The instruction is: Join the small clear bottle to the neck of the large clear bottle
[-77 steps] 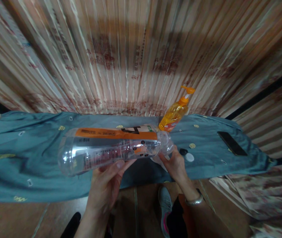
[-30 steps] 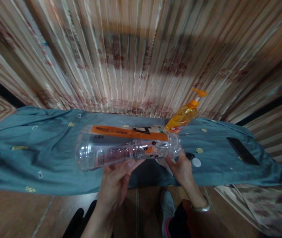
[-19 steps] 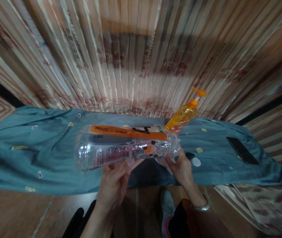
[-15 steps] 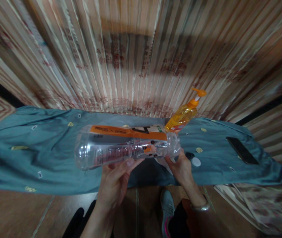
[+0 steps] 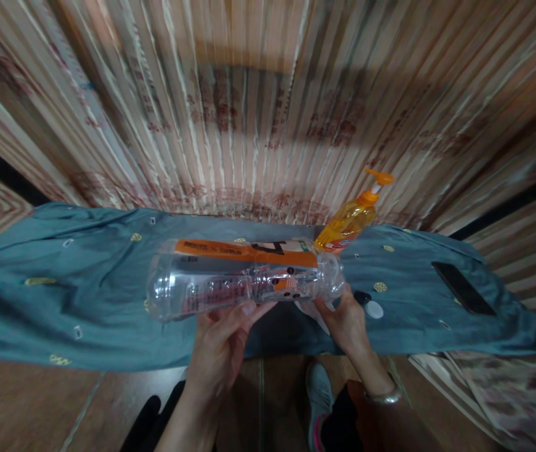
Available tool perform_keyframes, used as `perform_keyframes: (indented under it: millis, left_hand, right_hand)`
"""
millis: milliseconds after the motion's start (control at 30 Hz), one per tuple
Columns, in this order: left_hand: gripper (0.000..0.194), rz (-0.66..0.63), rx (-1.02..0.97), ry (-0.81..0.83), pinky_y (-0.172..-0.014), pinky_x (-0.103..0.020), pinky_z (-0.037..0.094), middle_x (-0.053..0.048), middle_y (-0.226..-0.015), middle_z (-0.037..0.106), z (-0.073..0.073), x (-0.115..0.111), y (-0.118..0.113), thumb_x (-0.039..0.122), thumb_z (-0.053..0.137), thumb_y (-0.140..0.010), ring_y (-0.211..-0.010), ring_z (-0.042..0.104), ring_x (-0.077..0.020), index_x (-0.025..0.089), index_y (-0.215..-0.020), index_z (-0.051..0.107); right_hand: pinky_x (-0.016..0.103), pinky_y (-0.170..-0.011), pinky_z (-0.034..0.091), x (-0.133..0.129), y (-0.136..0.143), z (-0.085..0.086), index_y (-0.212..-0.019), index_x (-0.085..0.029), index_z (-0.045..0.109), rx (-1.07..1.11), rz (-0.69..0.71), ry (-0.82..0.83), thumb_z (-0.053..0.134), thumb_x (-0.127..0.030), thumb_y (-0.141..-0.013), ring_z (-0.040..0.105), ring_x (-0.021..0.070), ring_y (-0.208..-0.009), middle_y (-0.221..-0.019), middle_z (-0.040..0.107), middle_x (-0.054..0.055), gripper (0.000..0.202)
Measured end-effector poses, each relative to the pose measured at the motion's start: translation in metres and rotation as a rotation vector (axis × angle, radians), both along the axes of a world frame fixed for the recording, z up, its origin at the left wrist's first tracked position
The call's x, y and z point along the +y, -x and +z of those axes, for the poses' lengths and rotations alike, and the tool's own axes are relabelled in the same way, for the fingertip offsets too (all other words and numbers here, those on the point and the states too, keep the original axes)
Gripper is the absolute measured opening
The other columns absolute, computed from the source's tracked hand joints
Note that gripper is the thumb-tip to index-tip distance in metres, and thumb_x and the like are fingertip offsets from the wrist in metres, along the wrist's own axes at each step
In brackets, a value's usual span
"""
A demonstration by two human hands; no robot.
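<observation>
A large clear plastic bottle [image 5: 221,282] with an orange-and-grey label lies sideways in front of me, its neck to the right. My left hand [image 5: 223,336] supports its underside near the middle, thumb along the lower side and fingers partly hidden beneath. At the neck end, my right hand [image 5: 346,317] grips with thumb and fingers; a bracelet is on that wrist. Something white, like a tissue or cloth [image 5: 314,314], shows under the bottle by my right hand. Close to that hand, on the cloth, lie a white cap [image 5: 374,309] and a small black object [image 5: 362,297].
Behind the bottle's neck stands a pump bottle [image 5: 348,220] of yellow-orange liquid. A dark phone-like slab [image 5: 463,289] lies to the right. A green patterned cloth [image 5: 108,289] covers the narrow surface, with a pleated curtain [image 5: 258,138] behind it. My feet show below.
Both hands keep the same hold on the bottle. The whole view has shifted very slightly; the bottle's base end sits a touch further right.
</observation>
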State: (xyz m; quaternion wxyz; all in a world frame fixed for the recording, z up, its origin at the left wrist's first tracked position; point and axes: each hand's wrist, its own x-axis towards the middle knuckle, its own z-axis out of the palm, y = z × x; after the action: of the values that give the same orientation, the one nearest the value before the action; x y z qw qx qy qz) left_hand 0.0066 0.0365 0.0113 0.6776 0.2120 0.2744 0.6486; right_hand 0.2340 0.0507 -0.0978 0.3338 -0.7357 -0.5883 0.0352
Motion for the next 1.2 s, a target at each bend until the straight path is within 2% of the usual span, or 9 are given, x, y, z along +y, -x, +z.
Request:
perform_keyframes:
  millis: [100,500,667,933,1067,1200]
  left_hand:
    - [0.023,0.0,0.011,0.02,-0.09,-0.05,0.054,-0.001,-0.089,0.077,-0.0014,-0.0001,0.0013,0.012,0.075,-0.068,-0.094,0.07,-0.0252,0.025,-0.086,0.075]
    - [0.025,-0.005,-0.026,-0.008,-0.09,-0.051,0.055,0.0,-0.1,0.076,-0.001,0.0001,0.0011,0.01,0.075,-0.068,-0.1,0.068,-0.0258,0.026,-0.087,0.074]
    - [0.022,0.006,-0.014,0.007,-0.089,-0.051,0.055,0.0,-0.094,0.076,-0.0021,0.0004,0.0009,0.01,0.075,-0.068,-0.094,0.07,-0.0242,0.025,-0.085,0.074]
    - [0.016,-0.011,0.014,-0.015,-0.091,-0.05,0.054,-0.001,-0.091,0.076,-0.0013,-0.0004,0.0007,0.013,0.074,-0.069,-0.096,0.069,-0.025,0.023,-0.081,0.074]
    - [0.022,0.017,0.009,0.004,-0.089,-0.052,0.055,0.001,-0.092,0.075,-0.0012,-0.0005,0.0012,0.011,0.075,-0.067,-0.096,0.069,-0.0246,0.026,-0.083,0.073]
    - [0.02,0.026,0.02,0.021,-0.088,-0.052,0.055,0.002,-0.08,0.075,-0.0009,0.0001,0.0008,0.011,0.076,-0.065,-0.09,0.07,-0.0231,0.024,-0.08,0.074]
  right_hand:
    - [0.035,-0.066,0.052,-0.0002,0.0001,-0.0003,-0.116,-0.013,0.053,0.004,-0.004,0.006,0.049,-0.057,-0.08,0.069,0.0277,-0.082,-0.093,0.071,0.014,0.057]
    - [0.034,-0.067,0.051,-0.0002,0.0006,0.0,-0.116,-0.013,0.053,0.0,0.002,0.009,0.048,-0.058,-0.081,0.068,0.0269,-0.084,-0.096,0.07,0.014,0.057]
    - [0.035,-0.067,0.051,0.0004,0.001,0.0005,-0.115,-0.013,0.054,0.006,0.005,-0.001,0.047,-0.059,-0.081,0.068,0.0278,-0.085,-0.096,0.07,0.015,0.058]
    - [0.034,-0.066,0.051,-0.0004,0.0012,-0.0004,-0.115,-0.014,0.053,0.001,0.009,-0.008,0.049,-0.058,-0.081,0.068,0.0273,-0.084,-0.094,0.07,0.014,0.056]
    - [0.034,-0.065,0.05,-0.0006,0.0012,-0.0004,-0.114,-0.014,0.053,-0.006,0.001,0.0,0.049,-0.057,-0.081,0.068,0.0273,-0.082,-0.091,0.07,0.013,0.054]
    - [0.034,-0.066,0.051,-0.0003,0.0005,-0.0002,-0.113,-0.015,0.054,-0.004,0.005,-0.002,0.048,-0.057,-0.081,0.068,0.0278,-0.084,-0.092,0.07,0.014,0.054]
